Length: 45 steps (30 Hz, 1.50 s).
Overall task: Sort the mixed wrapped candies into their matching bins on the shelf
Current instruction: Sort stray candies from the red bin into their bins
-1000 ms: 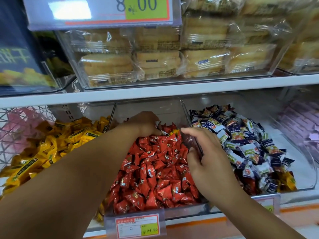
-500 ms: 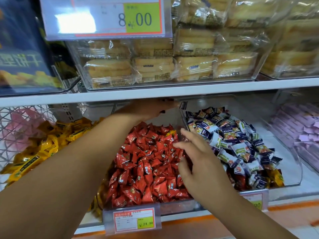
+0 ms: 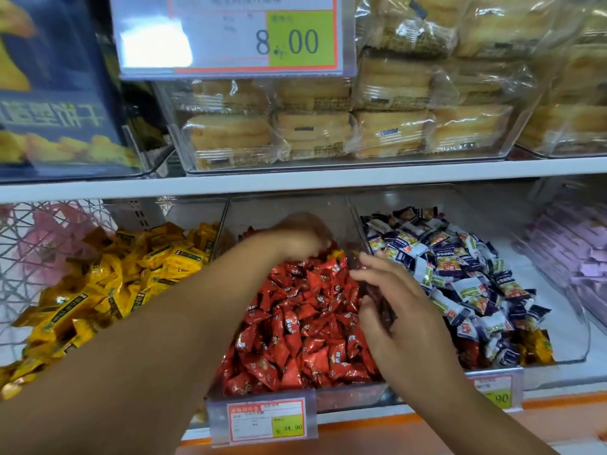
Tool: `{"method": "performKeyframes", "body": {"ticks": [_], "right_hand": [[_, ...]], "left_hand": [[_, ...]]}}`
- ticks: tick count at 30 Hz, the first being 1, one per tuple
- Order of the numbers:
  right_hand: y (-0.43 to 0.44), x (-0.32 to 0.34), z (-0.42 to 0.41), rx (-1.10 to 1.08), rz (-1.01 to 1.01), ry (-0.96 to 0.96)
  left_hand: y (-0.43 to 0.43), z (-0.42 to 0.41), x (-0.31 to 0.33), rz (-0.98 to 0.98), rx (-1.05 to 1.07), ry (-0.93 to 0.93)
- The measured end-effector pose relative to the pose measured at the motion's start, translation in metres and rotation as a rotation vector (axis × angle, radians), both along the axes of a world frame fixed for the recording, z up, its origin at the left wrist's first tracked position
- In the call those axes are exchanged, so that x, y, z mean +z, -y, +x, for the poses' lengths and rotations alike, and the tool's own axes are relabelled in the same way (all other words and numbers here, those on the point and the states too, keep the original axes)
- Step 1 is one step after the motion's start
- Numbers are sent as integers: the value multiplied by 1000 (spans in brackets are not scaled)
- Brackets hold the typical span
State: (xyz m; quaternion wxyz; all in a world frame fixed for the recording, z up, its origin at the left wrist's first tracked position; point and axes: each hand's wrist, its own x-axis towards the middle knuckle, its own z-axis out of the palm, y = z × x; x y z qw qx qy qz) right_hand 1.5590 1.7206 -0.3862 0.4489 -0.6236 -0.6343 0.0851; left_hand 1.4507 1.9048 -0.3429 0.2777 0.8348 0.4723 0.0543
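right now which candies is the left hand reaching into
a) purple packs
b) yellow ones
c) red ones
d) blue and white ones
c: the left hand is down at the back of the middle bin, on the red candies; the yellow candies are one bin to the left.

Left grip (image 3: 295,238): motion-blurred, sunk among red candies (image 3: 305,323); hold unclear.
Right grip (image 3: 391,303): blurred; dark red smear by thumb, unidentifiable.
Right price tag (image 3: 492,390): partly behind the forearm (image 3: 433,382).
Purple packs (image 3: 571,251): blurred, cut by frame edge.
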Motion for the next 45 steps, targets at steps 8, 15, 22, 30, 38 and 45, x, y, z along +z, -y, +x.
{"method": "performKeyframes", "body": {"ticks": [8,15,22,30,38,45], "right_hand": [[-1,-2,-1,-23,21,-3],[-1,-5,0,-12,36,10],[2,-1,-3,-19,1,36],[2,-1,-6,-52,-7,78],[1,0,-6,-59,-22,66],[-1,-8,-1,-52,24,39]], "left_hand": [[2,15,-25,83,-86,-141],[5,-31,3,-160,92,222],[49,-83,41,-174,177,508],[72,-170,63,370,352,70],[57,-71,40,309,-67,-124],[2,17,-25,142,-99,-195]]}}
